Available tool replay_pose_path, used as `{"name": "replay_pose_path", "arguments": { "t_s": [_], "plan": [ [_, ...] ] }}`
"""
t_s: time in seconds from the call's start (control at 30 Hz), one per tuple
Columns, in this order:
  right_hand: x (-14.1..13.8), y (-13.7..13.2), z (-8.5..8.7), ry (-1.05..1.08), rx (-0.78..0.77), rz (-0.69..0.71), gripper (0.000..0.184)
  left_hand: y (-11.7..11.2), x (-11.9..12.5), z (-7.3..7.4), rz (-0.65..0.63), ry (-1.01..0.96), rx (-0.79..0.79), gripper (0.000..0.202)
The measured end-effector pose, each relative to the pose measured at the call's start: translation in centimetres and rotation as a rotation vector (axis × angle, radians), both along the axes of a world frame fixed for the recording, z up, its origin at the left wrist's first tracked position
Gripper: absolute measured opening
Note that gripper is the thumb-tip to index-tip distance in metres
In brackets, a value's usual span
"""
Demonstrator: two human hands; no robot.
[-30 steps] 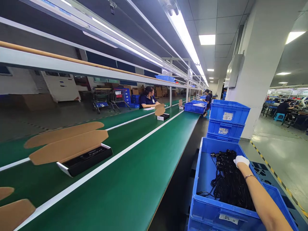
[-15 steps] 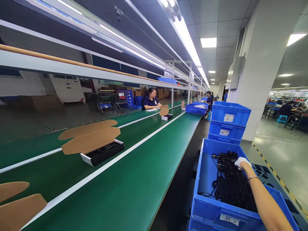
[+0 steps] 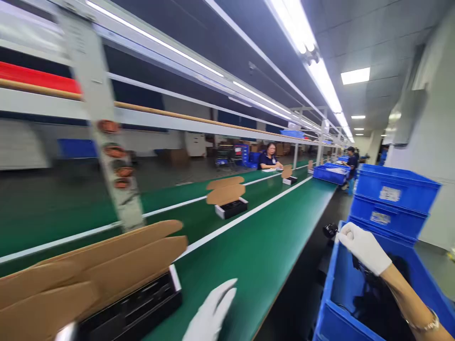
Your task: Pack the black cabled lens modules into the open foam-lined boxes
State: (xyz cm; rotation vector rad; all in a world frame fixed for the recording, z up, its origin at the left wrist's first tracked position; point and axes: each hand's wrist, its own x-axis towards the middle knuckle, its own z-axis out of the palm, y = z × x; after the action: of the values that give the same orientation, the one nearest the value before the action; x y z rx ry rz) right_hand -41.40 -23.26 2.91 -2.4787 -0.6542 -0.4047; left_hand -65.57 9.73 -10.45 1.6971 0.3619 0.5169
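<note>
Hands (image 3: pixel 209 315) (image 3: pixel 364 248): two. Open boxes (image 3: pixel 232 209): at least four. Blue bins (image 3: pixel 416 193): at least five.

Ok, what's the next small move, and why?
Probably bring the black part over the belt: the right hand seems to hold it near the bin, while the left hand, apparently empty, is over the belt near an open box.

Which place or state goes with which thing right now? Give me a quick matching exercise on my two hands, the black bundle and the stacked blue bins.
Things:
1. left hand
2. right hand
3. black bundle
4. stacked blue bins

Places and states:
A. bearing white labels
B. over the green belt
C. inside the open blue bin
D. holding a black part

Pairs: 1-B, 2-D, 3-C, 4-A.
</note>
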Motion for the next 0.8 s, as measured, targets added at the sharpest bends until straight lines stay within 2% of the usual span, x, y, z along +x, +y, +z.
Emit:
{"name": "replay_pose_path", "arguments": {
  "t_s": [0.07,0.13,0.17,0.2,0.27,0.33,0.37,0.43,0.5,0.57,0.63,0.7,0.8],
  "plan": [
    [-4.7,5.3,0.2,-0.078,0.002,0.214,0.017,-3.3,0.5,3.1,-0.03,-0.05,-0.112,0.06],
    [-9.2,10.0,-0.7,-0.173,-0.039,0.356,0.017,-5.4,1.1,5.1,-0.123,-0.211,-0.504,0.067],
    [-11.0,12.1,-1.3,-0.218,-0.069,0.424,0.017,-5.9,1.2,5.7,-0.159,-0.259,-0.651,0.066],
    [-12.6,14.0,-1.9,-0.249,-0.104,0.499,0.016,-6.0,1.1,6.0,-0.175,-0.306,-0.734,0.065],
    [-14.7,17.6,-2.2,-0.236,-0.204,0.729,0.013,-5.0,0.3,6.2,-0.108,-0.385,-0.783,0.058],
    [-15.4,21.5,-1.2,-0.172,-0.302,0.971,0.015,-3.1,-1.3,5.9,0.016,-0.407,-0.747,0.05],
    [-15.3,23.9,-0.2,-0.153,-0.313,1.041,0.018,-2.0,-2.3,5.8,0.084,-0.391,-0.736,0.049],
    [-14.7,29.6,2.1,-0.177,-0.202,1.036,0.025,0.2,-4.3,5.9,0.195,-0.339,-0.736,0.051],
    [-13.9,36.3,4.3,-0.229,0.047,0.923,0.021,2.2,-6.1,6.5,0.262,-0.32,-0.721,0.053],
    [-13.6,42.9,5.8,-0.226,0.262,0.886,0.017,3.7,-7.4,7.4,0.261,-0.344,-0.673,0.053],
    [-14.0,48.5,6.5,-0.197,0.396,0.871,0.031,4.8,-8.3,8.2,0.256,-0.37,-0.631,0.051],
    [-14.6,52.4,6.7,-0.16,0.476,0.851,0.043,5.7,-9.0,8.7,0.262,-0.415,-0.631,0.049],
    [-15.3,55.1,6.9,-0.156,0.556,0.851,0.037,6.8,-9.6,8.6,0.253,-0.497,-0.674,0.044]
  ]
}}
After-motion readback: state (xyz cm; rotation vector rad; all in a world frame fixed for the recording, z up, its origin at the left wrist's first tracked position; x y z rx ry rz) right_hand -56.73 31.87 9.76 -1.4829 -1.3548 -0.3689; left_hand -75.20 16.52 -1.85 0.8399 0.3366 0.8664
